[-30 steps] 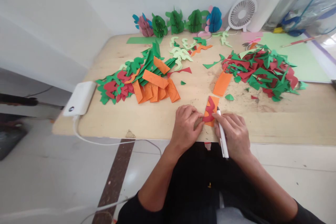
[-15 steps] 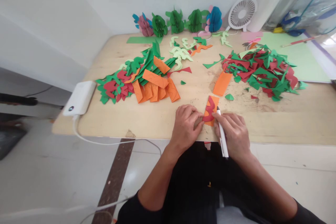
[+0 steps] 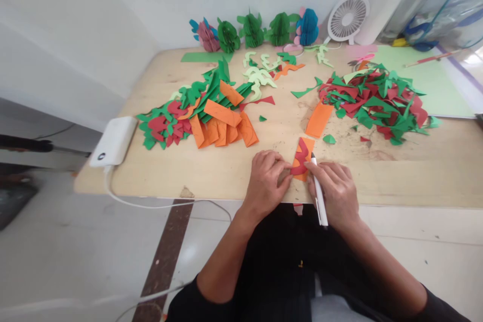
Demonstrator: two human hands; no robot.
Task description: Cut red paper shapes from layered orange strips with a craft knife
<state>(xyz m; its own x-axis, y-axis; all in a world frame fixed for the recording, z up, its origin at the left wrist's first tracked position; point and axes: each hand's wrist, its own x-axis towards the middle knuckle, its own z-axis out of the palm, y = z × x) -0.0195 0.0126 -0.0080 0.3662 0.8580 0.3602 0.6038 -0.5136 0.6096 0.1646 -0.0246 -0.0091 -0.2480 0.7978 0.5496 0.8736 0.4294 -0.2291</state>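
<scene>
Near the table's front edge a red wavy paper cutout point(image 3: 301, 155) lies on top of an orange paper strip point(image 3: 307, 147). My left hand point(image 3: 267, 181) presses the left side of these papers, its thumb and fingers drawn together at the red cutout's lower end. In my right hand point(image 3: 335, 190) is a white pen point(image 3: 320, 198), its dark end pointing up beside the strip's right edge. The right fingertips touch the papers' right side. Just beyond lies another orange strip point(image 3: 319, 119), with a small green scrap point(image 3: 329, 139) to its right.
Orange strips point(image 3: 222, 112) and green and red cutouts point(image 3: 166, 123) are heaped at the left. Red and green scraps point(image 3: 377, 100) are piled at the right. Folded paper figures point(image 3: 252, 30) and a small fan point(image 3: 347, 18) stand along the wall. A white power bank point(image 3: 115, 141) sits front left.
</scene>
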